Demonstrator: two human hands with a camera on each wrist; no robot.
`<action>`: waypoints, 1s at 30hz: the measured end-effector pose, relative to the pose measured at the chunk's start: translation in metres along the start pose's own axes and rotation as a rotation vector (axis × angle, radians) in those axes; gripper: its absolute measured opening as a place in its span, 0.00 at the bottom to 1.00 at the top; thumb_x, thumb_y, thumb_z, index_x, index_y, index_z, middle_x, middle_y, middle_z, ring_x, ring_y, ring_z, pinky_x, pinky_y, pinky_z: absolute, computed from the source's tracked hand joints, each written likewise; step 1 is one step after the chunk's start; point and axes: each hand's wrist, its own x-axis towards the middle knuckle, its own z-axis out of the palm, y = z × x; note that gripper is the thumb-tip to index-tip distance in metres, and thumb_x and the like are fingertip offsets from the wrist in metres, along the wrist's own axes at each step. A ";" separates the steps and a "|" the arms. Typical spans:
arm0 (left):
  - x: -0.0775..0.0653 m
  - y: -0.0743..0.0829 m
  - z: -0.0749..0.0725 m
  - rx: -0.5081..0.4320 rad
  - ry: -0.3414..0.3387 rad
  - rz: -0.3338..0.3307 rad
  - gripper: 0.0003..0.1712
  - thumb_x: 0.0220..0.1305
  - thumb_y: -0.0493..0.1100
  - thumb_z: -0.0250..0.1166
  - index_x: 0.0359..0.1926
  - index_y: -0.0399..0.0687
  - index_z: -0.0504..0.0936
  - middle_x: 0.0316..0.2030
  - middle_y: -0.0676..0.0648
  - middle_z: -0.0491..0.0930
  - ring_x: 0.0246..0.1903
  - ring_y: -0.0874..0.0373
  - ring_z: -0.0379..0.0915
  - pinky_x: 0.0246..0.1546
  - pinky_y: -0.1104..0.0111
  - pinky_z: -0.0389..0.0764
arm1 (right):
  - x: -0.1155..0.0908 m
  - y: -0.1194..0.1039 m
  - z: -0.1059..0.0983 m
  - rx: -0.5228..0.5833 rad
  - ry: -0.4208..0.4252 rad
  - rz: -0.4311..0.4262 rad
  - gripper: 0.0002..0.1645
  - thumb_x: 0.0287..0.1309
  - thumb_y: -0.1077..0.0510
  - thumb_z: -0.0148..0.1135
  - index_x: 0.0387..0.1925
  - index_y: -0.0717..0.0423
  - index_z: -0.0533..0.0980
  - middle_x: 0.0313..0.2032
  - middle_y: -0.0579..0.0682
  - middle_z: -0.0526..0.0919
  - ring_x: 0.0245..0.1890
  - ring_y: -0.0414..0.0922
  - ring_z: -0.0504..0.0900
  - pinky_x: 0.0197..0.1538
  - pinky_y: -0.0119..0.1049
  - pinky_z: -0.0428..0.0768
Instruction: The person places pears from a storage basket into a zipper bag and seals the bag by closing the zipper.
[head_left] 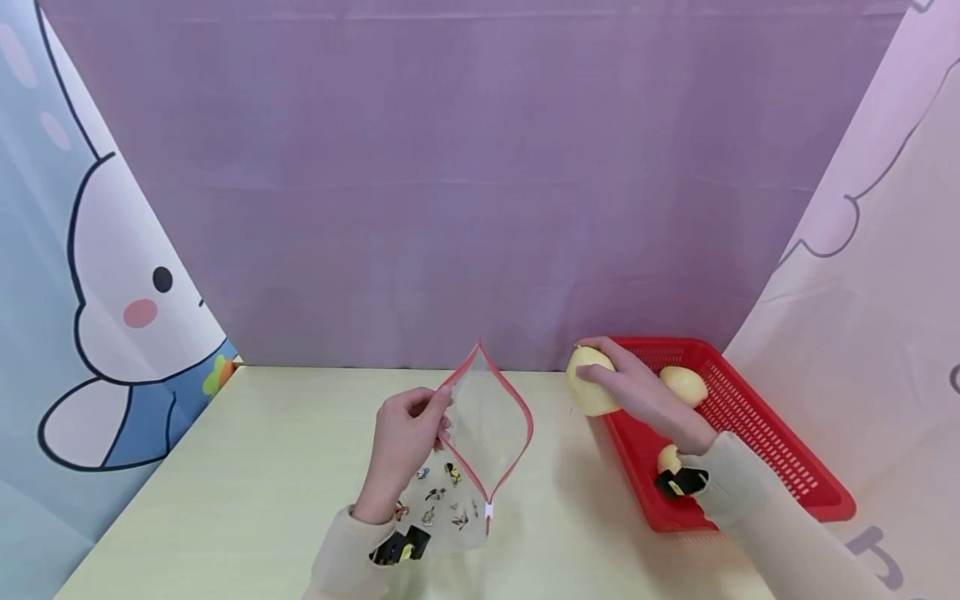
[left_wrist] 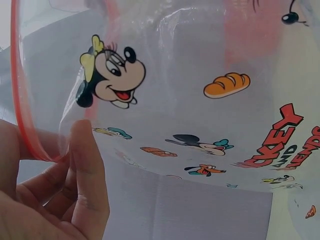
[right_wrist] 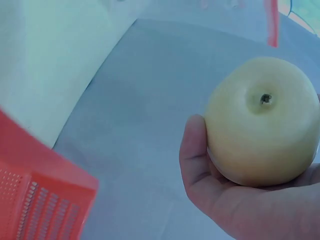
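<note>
My left hand [head_left: 405, 437] pinches the red-edged rim of a clear zip bag [head_left: 491, 408] printed with cartoon figures. The bag's mouth gapes in a pointed oval, with a white slider at its near end. In the left wrist view, thumb and fingers grip the red edge, and the cartoon print [left_wrist: 120, 80] fills much of the frame. My right hand [head_left: 626, 379] holds a round, pale yellow pear [head_left: 588, 383] to the right of the bag, beside the basket's left rim. The right wrist view shows the held pear [right_wrist: 265, 125] with its dark-centred hollow facing the camera.
A red plastic basket [head_left: 795, 450] with slotted walls stands at the table's right. Inside lie a pale yellow pear [head_left: 684, 385] and another [head_left: 667, 458], partly covered by my right wrist. A purple cloth [head_left: 480, 167] hangs behind the light table [head_left: 285, 467], with printed cloths at both sides.
</note>
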 end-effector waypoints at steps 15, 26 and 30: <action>-0.001 0.002 0.000 0.005 -0.002 -0.005 0.16 0.72 0.49 0.65 0.32 0.42 0.87 0.18 0.45 0.79 0.14 0.55 0.74 0.16 0.69 0.79 | -0.015 -0.026 0.013 0.085 0.132 -0.190 0.30 0.70 0.52 0.60 0.70 0.50 0.65 0.57 0.56 0.72 0.53 0.54 0.73 0.47 0.45 0.83; -0.003 0.004 0.001 -0.014 -0.005 -0.018 0.17 0.72 0.50 0.65 0.32 0.41 0.87 0.18 0.44 0.80 0.13 0.55 0.74 0.16 0.65 0.80 | -0.018 -0.031 0.035 0.150 0.170 -0.316 0.32 0.66 0.55 0.60 0.70 0.53 0.65 0.57 0.55 0.72 0.54 0.54 0.72 0.46 0.43 0.84; -0.003 0.004 0.001 -0.019 -0.005 -0.017 0.17 0.72 0.50 0.65 0.32 0.42 0.87 0.18 0.44 0.80 0.13 0.56 0.74 0.16 0.65 0.80 | -0.018 -0.034 0.042 0.190 0.154 -0.319 0.35 0.64 0.55 0.62 0.70 0.51 0.64 0.59 0.56 0.71 0.56 0.55 0.71 0.46 0.46 0.85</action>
